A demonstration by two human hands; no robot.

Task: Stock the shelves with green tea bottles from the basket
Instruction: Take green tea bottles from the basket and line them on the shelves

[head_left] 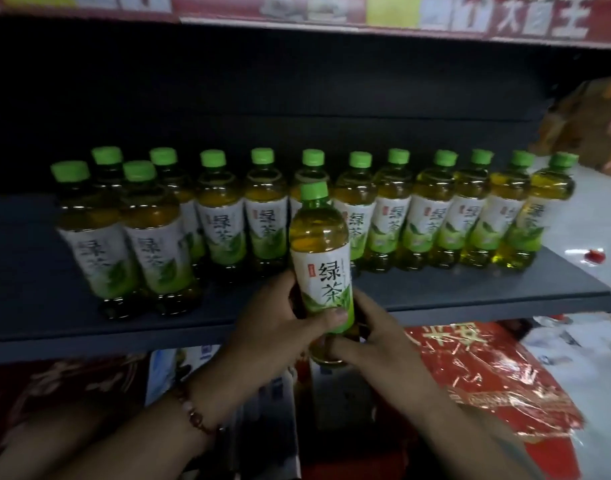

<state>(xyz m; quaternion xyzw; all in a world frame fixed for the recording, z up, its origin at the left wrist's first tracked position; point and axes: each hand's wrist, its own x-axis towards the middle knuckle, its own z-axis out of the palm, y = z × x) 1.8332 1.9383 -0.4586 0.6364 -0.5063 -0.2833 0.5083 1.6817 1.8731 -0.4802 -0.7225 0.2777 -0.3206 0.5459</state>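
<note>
You're gripping a green-capped clear plastic green tea bottle (320, 258) low down in both your left hand (276, 327) and right hand (377, 337), upright at the near shelf edge (505, 303), with a long far row (332, 216) already stocked, front row barely begun.

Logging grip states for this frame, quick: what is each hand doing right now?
Left hand: grips the green tea bottle at its lower label.
Right hand: holds the same bottle near its base.
</note>
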